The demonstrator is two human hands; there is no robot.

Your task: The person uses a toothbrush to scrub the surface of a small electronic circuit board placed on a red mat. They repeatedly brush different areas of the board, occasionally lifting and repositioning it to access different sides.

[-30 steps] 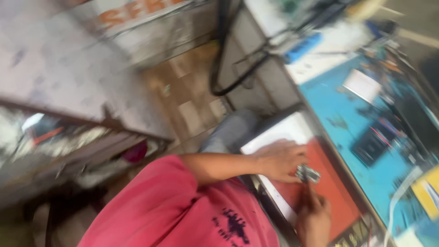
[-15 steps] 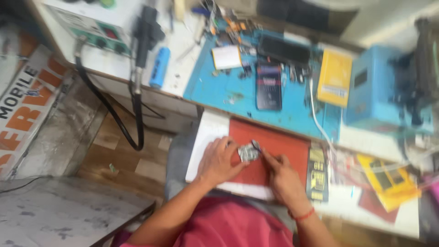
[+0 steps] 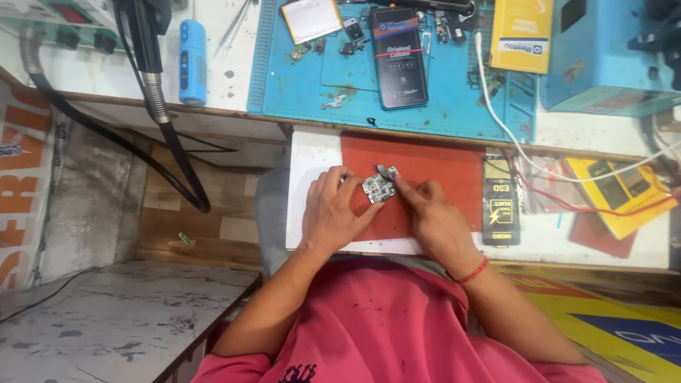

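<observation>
**Both hands on a small circuit board over the red mat**

From my remote seat I see the small circuit board (image 3: 378, 189) at the centre of the view, lying over the left part of the red mat (image 3: 440, 167). My left hand (image 3: 333, 213) comes in from 7 o'clock of the board; its fingers are curled loosely, thumb and fingertips pinching the board's left edge, so it is partly closed on the board. My right hand (image 3: 434, 216) sits at 4 o'clock of the board, fingers folded in around a thin metal tool (image 3: 386, 170), whose tip meets the board's upper right corner. A red thread bracelet (image 3: 471, 272) circles that wrist.

At 3 o'clock of the mat, just beside it, lies a black flat pack with yellow print (image 3: 500, 202). At 12 o'clock, further up the bench, a blue work mat (image 3: 454, 106) carries a black phone (image 3: 399, 57) and a scatter of small parts; a white cable (image 3: 496, 113) crosses its right side. A blue pen-shaped tool (image 3: 192, 60) stands at 10 o'clock, well apart from the hands, beside a black hose (image 3: 170, 142). A yellow box (image 3: 523, 32) lies at 1 o'clock.
</observation>
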